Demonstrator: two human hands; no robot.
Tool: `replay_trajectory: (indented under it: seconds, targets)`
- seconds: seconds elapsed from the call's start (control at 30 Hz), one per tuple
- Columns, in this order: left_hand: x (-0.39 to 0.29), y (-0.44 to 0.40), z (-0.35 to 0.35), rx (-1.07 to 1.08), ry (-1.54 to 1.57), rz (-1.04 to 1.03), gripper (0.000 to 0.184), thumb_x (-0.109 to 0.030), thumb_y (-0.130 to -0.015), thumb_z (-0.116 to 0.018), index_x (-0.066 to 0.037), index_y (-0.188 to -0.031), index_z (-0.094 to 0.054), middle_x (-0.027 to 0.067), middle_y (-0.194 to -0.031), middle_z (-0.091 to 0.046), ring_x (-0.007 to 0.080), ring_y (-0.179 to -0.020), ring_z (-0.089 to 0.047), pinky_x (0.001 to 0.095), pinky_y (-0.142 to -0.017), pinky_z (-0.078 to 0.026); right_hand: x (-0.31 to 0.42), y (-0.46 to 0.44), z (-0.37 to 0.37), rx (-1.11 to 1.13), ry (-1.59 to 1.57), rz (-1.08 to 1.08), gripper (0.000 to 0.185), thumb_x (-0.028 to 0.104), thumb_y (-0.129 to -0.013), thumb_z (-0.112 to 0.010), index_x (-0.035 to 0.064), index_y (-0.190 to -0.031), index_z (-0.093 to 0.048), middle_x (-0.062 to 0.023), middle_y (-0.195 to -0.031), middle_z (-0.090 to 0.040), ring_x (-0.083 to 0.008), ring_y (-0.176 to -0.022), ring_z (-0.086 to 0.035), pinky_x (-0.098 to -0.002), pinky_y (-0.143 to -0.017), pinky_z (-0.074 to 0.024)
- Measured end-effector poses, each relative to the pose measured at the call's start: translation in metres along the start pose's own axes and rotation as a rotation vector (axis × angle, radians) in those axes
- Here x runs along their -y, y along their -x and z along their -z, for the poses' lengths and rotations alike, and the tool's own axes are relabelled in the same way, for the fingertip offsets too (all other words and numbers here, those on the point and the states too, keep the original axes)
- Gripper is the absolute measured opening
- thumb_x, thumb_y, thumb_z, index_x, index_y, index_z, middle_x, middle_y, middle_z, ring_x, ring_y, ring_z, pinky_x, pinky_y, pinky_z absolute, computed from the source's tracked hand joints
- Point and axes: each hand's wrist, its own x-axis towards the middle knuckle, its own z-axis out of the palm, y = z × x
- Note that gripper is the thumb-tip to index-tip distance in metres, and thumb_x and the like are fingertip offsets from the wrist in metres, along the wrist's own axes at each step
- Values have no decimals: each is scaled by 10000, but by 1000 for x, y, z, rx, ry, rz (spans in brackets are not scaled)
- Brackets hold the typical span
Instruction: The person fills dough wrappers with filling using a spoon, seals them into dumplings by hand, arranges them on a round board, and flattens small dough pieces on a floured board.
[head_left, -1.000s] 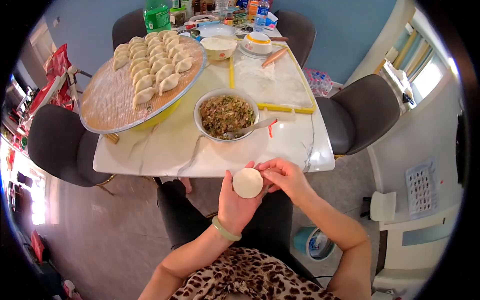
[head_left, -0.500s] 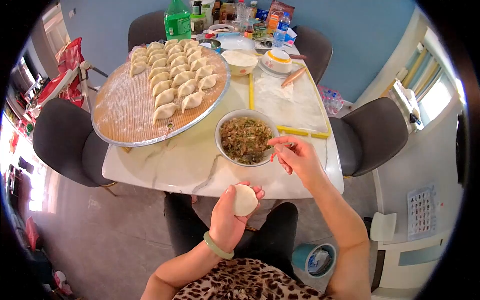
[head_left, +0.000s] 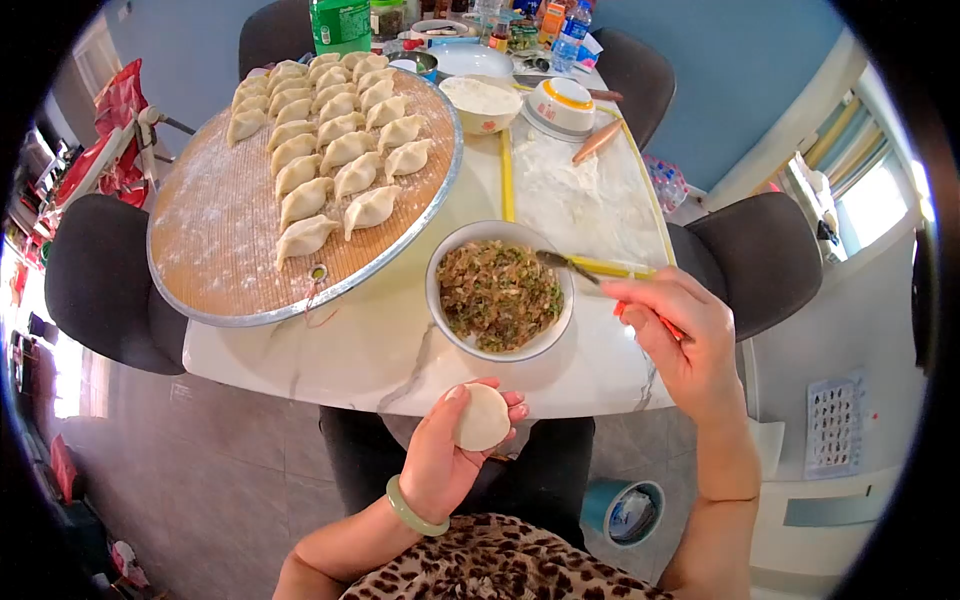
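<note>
My left hand (head_left: 440, 452) holds a round dumpling wrapper (head_left: 482, 418), flat and pale, just off the table's front edge. A spoon (head_left: 568, 264) with a red handle is gripped in my right hand (head_left: 690, 345). Its dark metal end hovers over the right rim of a white bowl (head_left: 432, 290). Minced filling (head_left: 500, 295) with green bits fills that bowl. Rows of pleated dumplings (head_left: 348, 150) stand on a large round board (head_left: 205, 225) at the left, dusted with flour.
A yellow-edged floured mat (head_left: 560, 190) lies at the right, bearing a small rolling pin (head_left: 597, 141) and an upturned bowl (head_left: 560, 105). Behind stand a bowl of flour (head_left: 481, 97), a green bottle (head_left: 340, 25) and a water bottle (head_left: 571, 38). Chairs flank the marble table (head_left: 400, 370).
My right hand has lifted the spoon out of the filling and moved right, beyond the bowl's rim. The left hand still holds the wrapper. The view has shifted slightly.
</note>
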Motion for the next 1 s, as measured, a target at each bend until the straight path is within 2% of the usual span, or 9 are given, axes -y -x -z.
replay_trajectory:
  seconds: [0.13,0.2,0.33,0.57,0.67,0.9,1.0]
  targets:
    - [1,-4,1,3,46,23,358,-284,-973,-380,1,-1176,-453,183,-1086,-590,263,-987,-599,349,-823,-506,-26,1,-19,88,93,39,198,24,-794,-636,15,-991,-627,-101,-757,-579,-236,-653,-575,-309,-578,-462]
    - [1,-4,1,-10,59,30,353,-279,-972,-382,3,-1173,-455,184,-1078,-593,261,-979,-601,353,-820,-509,-32,7,-33,122,85,194,243,27,-755,-662,23,-994,-622,-92,-755,-572,-250,-661,-580,-326,-574,-472]
    - [1,-3,3,-9,64,35,354,-278,-973,-381,5,-1173,-454,185,-1082,-590,260,-979,-601,354,-824,-510,-19,23,-37,150,90,226,326,39,-703,-674,50,-1024,-614,-73,-773,-585,-245,-678,-591,-333,-594,-496]
    - [5,-3,2,7,85,64,355,-276,-979,-366,2,-1186,-445,193,-1100,-578,258,-989,-597,353,-832,-511,-27,29,-49,248,81,267,333,17,-705,-660,53,-1035,-626,-73,-767,-589,-224,-679,-591,-319,-585,-492]
    - [5,2,4,-8,75,62,360,-273,-981,-360,3,-1200,-435,191,-1101,-577,260,-1000,-594,352,-832,-510,-20,16,-19,189,-146,15,284,-5,-750,-634,39,-1030,-635,-82,-725,-584,-220,-652,-572,-321,-581,-458]
    - [-1,1,0,-45,90,41,381,-291,-986,-340,-4,-1219,-430,178,-1124,-570,269,-1040,-577,358,-843,-503,-24,5,-36,294,-228,27,213,3,-792,-605,27,-999,-650,-85,-748,-581,-216,-691,-577,-312,-615,-454]
    - [-7,-1,-2,-66,96,33,384,-298,-986,-336,-8,-1217,-438,177,-1131,-566,273,-1056,-570,363,-852,-497,-31,8,-41,339,-283,-43,189,21,-806,-600,25,-987,-655,-86,-791,-601,-220,-720,-585,-302,-637,-460]
